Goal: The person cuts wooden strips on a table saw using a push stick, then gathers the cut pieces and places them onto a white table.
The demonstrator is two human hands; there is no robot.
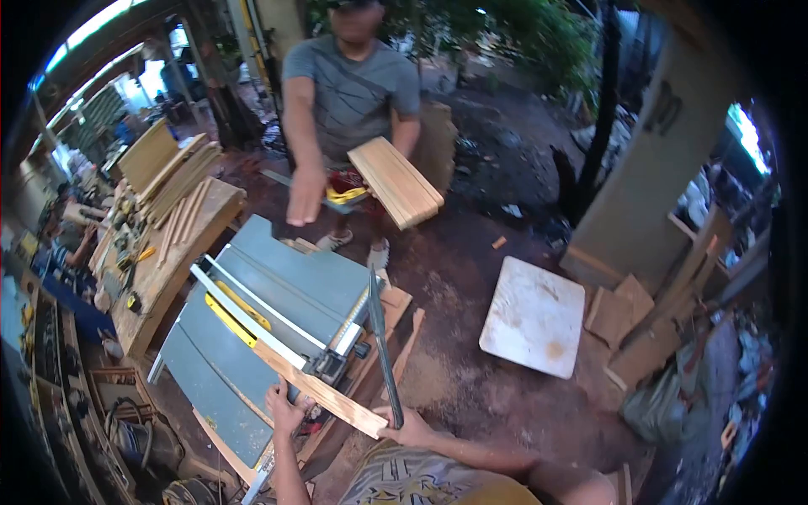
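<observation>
A grey table saw [244, 379] with a white fence [265, 305] and a yellow guard piece [231, 320] fills the lower left centre. A long narrow wooden board [328, 397] lies along the fence, its near end sticking out past the saw's edge toward me. My left hand [284, 407] is at the saw's front edge beside the board, fingers partly spread and touching it. My right hand [406, 426] is closed round the board's near end. A dark curved bar [380, 345] rises close to my right hand.
Across the saw stands a person [349, 93] with one hand [307, 195] over its far edge and a stack of boards [396, 181] at the other arm. A workbench [181, 261] with wood and tools is left. A white square panel [534, 316] lies right, near scraps [644, 337].
</observation>
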